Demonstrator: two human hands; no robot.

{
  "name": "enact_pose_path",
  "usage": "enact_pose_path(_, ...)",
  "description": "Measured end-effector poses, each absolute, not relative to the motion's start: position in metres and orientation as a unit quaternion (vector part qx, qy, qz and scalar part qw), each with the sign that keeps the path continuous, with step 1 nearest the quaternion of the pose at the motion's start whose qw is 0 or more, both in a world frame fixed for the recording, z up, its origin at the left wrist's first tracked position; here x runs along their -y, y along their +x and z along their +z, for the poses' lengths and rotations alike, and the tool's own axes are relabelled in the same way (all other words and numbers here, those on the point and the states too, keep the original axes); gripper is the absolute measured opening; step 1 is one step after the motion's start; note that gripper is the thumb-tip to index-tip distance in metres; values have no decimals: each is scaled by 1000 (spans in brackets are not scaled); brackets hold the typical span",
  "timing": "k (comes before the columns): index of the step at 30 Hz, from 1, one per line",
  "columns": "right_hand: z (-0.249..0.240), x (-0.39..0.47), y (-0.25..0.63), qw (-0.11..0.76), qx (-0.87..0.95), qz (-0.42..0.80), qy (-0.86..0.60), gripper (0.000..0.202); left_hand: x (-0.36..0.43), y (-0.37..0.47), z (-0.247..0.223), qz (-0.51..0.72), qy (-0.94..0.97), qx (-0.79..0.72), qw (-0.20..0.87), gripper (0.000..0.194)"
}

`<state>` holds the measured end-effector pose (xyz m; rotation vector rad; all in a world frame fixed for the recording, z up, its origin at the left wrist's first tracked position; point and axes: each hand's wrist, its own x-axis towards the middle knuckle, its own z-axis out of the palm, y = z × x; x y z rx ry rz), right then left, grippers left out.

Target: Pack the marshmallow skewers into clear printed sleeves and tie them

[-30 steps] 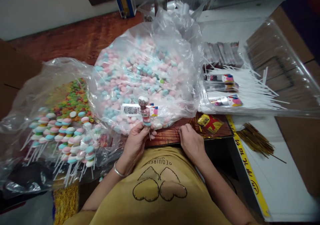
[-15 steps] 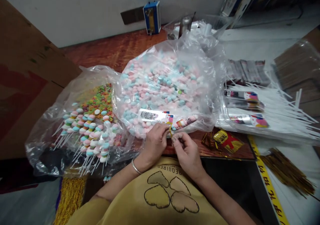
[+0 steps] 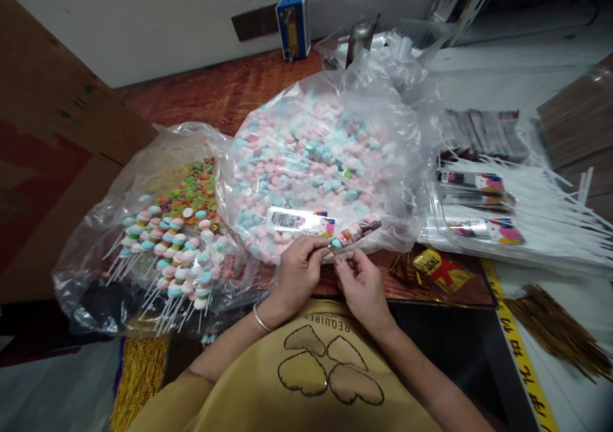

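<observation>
In the head view, holding the wrapped candy stick (image 3: 354,234) tilted just in front of the marshmallow bag (image 3: 402,93), pinching the stick's end with the left hand (image 3: 299,268) and, apparently, the gold tie (image 3: 331,250) with the right hand (image 3: 360,284), both close together. Ideally seating the tie snugly against the lowest piece (image 3: 336,243) without squashing it, steadying the stick throughout.

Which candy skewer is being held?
The brown-tipped candy skewer, held in the left hand, with the right hand at its gold twist tie. The other candy skewers lie heaped at left, untouched.
</observation>
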<state>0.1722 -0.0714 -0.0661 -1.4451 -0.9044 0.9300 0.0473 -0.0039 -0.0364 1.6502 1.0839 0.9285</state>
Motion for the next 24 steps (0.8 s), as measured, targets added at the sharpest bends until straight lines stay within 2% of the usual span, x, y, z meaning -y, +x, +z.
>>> enact_pose_path(2, -69, 69, 173, 563, 387, 386, -620, 18, 3, 51, -36, 345, 570, -462, 585, 6)
enact_pose_path(3, -69, 68, 174, 561, 392, 378, -623, 18, 2, 53, -37, 330, 511, -461, 647, 8)
enact_pose_path(5, -68, 65, 176, 554, 413, 357, -629, 19, 1, 57, -38, 314, 406, -442, 735, 23)
enact_pose_path(7, -65, 65, 179, 540, 441, 337, -633, 20, 0, 60, -37, 318, 339, -426, 776, 34)
enact_pose_path(10, -58, 66, 180, 535, 473, 319, -623, 15, -3, 63, -36, 326, 287, -411, 802, 40)
enact_pose_path(13, -54, 67, 178, 538, 489, 311, -612, 30, -4, 64, -37, 338, 267, -399, 809, 40)
enact_pose_path(19, -54, 65, 173, 537, 470, 286, -639, 13, -2, 64, -37, 356, 289, -400, 794, 40)
enact_pose_path(24, -46, 64, 180, 559, 440, 336, -618, 19, 2, 62, -44, 373, 322, -378, 784, 36)
